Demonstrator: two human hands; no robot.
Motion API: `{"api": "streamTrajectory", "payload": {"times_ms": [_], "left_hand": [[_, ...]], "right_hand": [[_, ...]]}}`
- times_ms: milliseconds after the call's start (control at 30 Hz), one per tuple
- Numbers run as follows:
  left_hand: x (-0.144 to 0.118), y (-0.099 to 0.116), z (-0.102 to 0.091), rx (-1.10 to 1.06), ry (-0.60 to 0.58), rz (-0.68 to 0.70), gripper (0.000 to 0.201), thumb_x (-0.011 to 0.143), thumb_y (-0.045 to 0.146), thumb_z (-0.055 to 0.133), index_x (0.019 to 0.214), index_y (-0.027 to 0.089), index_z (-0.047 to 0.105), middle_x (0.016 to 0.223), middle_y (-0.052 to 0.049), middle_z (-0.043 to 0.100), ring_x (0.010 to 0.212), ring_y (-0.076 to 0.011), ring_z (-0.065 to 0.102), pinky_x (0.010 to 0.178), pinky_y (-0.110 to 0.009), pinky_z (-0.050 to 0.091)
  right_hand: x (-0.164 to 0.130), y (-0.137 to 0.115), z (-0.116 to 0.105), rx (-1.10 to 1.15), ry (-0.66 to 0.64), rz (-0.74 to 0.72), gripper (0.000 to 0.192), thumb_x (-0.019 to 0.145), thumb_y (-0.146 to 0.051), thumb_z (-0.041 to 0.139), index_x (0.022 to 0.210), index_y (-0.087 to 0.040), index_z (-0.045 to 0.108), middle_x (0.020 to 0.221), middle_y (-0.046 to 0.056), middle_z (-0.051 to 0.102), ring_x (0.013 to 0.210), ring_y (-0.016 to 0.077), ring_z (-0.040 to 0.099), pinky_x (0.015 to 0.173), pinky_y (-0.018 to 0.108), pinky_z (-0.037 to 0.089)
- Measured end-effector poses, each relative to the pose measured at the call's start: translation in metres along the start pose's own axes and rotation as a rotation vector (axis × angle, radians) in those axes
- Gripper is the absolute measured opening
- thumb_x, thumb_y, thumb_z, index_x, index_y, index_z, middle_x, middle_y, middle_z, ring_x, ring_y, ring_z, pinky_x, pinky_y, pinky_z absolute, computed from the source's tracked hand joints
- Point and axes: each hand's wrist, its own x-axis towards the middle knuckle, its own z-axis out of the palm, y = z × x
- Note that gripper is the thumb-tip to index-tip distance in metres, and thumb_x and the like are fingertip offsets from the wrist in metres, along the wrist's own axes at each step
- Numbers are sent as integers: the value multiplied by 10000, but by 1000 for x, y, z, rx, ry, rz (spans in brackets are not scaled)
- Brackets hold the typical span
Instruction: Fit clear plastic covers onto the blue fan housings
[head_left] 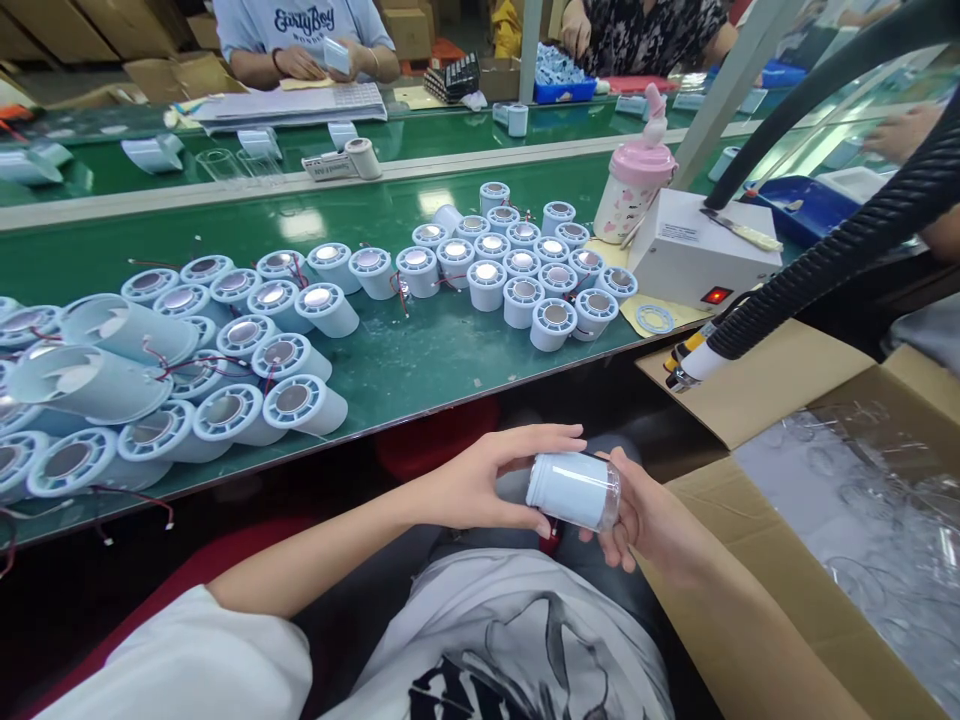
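Both of my hands hold one pale blue plastic cylinder (pixel 571 490) with a clear cap on its right end, sideways over my lap, below the table edge. My left hand (pixel 484 478) grips its left end from above with fingers and thumb. My right hand (pixel 646 518) cups the capped end. On the green table (pixel 420 365) lie several similar pale blue cylinders with shiny round inserts and red wires (pixel 255 350) at the left, and several more stand upright in a cluster (pixel 525 270) in the middle.
A white box with a red lit switch (pixel 701 262) and a pink bottle (pixel 634 190) stand at the table's right. A black corrugated hose (pixel 832 265) crosses above an open cardboard carton of clear caps (pixel 862 500). Other people work across the table (pixel 307 40).
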Motion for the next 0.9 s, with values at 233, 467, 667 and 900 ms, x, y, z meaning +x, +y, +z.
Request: {"api": "streamTrajectory", "payload": {"times_ms": [233, 467, 667, 900], "left_hand": [[-1, 3, 4, 42, 41, -48, 661, 702, 236, 769, 1311, 258, 512, 1305, -114, 514, 1214, -264, 506, 953, -379, 493], [-3, 11, 4, -127, 74, -253, 682, 746, 230, 730, 1355, 237, 423, 1241, -97, 555, 1053, -214, 604, 899, -367, 520], [-2, 11, 0, -164, 0, -306, 697, 791, 293, 686, 1409, 245, 369, 1150, -97, 607, 928, -198, 633, 792, -356, 543], [-2, 5, -4, -263, -66, -245, 739, 766, 166, 708, 1416, 275, 374, 1398, -103, 462, 1208, -253, 522, 1025, -431, 425]], "right_hand": [[1, 1, -2, 53, -91, 162, 682, 862, -720, 273, 783, -131, 608, 514, 29, 600, 306, 46, 478, 279, 100, 274], [-4, 16, -13, -601, 163, -754, 629, 784, -527, 662, 1305, -285, 406, 1340, 122, 487, 1115, 257, 579, 857, 391, 539], [-8, 16, -16, -796, 101, -844, 512, 829, -171, 660, 1278, -372, 520, 1370, 41, 514, 1240, 248, 498, 988, 403, 472], [-9, 15, -15, -226, 63, -479, 444, 759, -349, 749, 1187, -321, 631, 1188, 40, 662, 1021, 226, 642, 833, 313, 555]]}}
